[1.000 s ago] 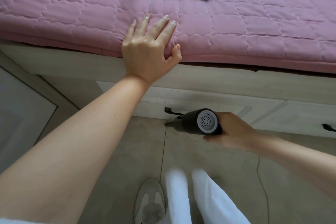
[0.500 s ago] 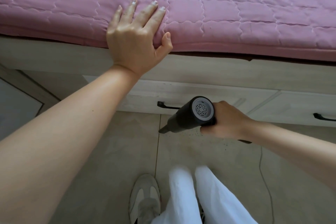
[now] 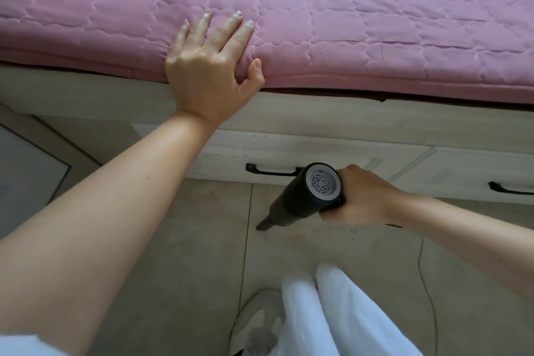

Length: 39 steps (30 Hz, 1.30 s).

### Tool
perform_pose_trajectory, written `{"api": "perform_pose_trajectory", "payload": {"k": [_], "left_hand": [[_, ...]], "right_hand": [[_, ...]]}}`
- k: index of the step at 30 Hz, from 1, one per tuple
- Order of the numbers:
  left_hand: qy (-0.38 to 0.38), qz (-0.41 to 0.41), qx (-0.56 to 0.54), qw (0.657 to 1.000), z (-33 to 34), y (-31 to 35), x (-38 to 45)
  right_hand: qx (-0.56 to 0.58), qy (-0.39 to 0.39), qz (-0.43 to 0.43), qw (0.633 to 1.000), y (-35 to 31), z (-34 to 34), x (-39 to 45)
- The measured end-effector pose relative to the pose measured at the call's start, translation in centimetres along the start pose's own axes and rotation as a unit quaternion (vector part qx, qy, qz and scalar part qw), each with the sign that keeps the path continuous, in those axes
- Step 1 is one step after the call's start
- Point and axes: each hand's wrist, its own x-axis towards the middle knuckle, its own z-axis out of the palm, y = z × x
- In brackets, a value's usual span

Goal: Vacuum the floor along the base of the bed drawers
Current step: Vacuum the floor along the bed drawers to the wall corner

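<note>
left hand (image 3: 208,66) flat on mattress (image 3: 375,37) edge; drawers (image 3: 289,153) below; right hand (image 3: 361,199) holds vacuum (image 3: 303,196), nozzle on floor (image 3: 187,240) before drawers

Before you: a bed cover (image 3: 375,37) of pink quilted cloth, matt, stitched in wavy lines and puckered between them. Your bed drawers (image 3: 289,153) are pale wood with a washed grain, dull and a little scuffed, fitted with dark, faintly shiny drawer handles (image 3: 271,172). Your handheld vacuum (image 3: 303,199) is matt black plastic with a smooth light-grey plastic end cap. The floor (image 3: 187,240) is beige tile, smooth with a low sheen. Your trousers (image 3: 332,312) are soft white cloth.
</note>
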Motion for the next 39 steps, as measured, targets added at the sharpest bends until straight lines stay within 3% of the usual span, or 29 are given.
{"api": "perform_pose_trajectory", "payload": {"k": [8, 21, 27, 39], "left_hand": [[-0.009, -0.019, -0.004, 1.000, -0.3, 0.4, 0.3], [-0.021, -0.008, -0.007, 1.000, 0.4, 6.7, 2.0], [-0.017, -0.007, 0.003, 1.000, 0.9, 6.4, 1.3], [-0.005, -0.009, 0.007, 1.000, 1.2, 6.5, 1.0]], "right_hand": [[-0.002, -0.038, -0.024, 0.999, 0.7, -0.7, -0.4], [-0.062, -0.064, 0.009, 0.996, 1.9, -1.4, -1.5], [-0.054, -0.088, 0.026, 0.994, 2.9, -1.4, -2.1], [-0.050, -0.033, 0.033, 0.998, 2.7, -2.0, -1.6]]}}
